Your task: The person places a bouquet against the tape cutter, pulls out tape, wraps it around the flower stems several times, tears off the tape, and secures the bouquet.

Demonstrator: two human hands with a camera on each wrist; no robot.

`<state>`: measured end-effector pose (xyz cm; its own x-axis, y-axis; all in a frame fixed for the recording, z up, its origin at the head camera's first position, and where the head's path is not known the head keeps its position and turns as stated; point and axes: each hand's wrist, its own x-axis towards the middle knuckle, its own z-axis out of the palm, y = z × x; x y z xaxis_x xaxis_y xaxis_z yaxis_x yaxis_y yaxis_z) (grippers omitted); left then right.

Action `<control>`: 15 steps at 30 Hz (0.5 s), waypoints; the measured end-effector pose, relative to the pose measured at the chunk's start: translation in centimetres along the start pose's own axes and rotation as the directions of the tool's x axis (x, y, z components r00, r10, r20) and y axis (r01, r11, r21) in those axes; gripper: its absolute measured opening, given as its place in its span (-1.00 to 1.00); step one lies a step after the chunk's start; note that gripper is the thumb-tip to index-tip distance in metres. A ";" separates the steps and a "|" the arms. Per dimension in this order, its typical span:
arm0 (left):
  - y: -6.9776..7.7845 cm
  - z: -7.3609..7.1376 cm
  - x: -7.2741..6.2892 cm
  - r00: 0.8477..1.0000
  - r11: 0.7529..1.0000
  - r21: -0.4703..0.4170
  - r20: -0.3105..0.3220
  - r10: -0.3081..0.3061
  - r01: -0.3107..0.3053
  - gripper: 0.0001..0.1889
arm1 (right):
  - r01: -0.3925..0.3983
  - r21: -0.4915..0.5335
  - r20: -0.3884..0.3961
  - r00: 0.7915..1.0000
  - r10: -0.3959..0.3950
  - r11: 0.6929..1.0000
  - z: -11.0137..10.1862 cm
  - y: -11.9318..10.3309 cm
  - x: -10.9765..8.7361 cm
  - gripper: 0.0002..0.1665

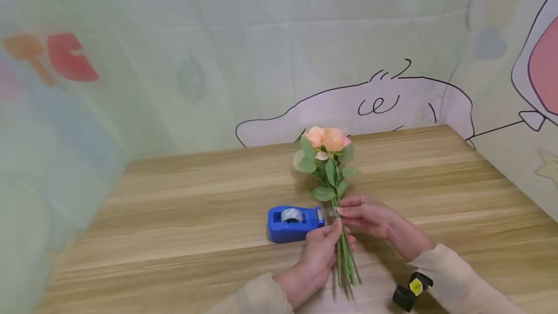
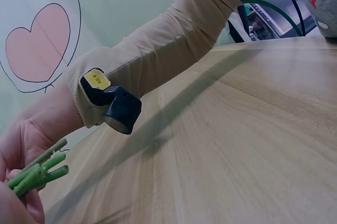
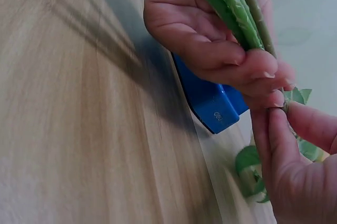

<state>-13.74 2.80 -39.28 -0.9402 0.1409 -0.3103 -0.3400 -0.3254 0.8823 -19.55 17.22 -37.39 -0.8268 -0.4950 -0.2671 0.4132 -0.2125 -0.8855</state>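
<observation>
A bouquet of artificial flowers (image 1: 333, 139), with peach blooms and green leaves, is held with its blooms pointing to the back of the table. My left hand (image 1: 320, 253) grips its green stems (image 2: 34, 179) around their middle, thumb on top, cut ends pointing toward me. Just above that thumb, my right hand (image 1: 368, 217) pinches with thumb and forefinger at the stems, where a clear strip of tape (image 1: 329, 211) reaches them. The strip runs from a blue tape dispenser (image 1: 287, 232) at the left, which holds a roll of clear tape (image 1: 291, 215). In the right wrist view, fingers partly cover the dispenser.
All this is over a wood-grain table (image 1: 183, 207). Printed curtains (image 1: 209, 71) with cartoon drawings hang along its back and sides. A black wrist camera (image 1: 405, 297) with a yellow label sits at the right cuff. A screen (image 2: 279, 2) shows behind the table's edge.
</observation>
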 end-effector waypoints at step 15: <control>0.0 0.1 -0.3 0.990 0.987 0.118 -0.077 0.122 -0.112 -0.72 | -0.018 -0.174 -0.208 0.978 -0.019 0.985 1.2 0.2 0.6 -0.86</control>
<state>-13.47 2.80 -39.14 -0.9735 0.0280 -0.2268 -0.2272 -0.2263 0.9472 -19.50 15.82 -37.30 -0.8957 -0.3052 -0.3234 0.3553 -0.0538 -0.9332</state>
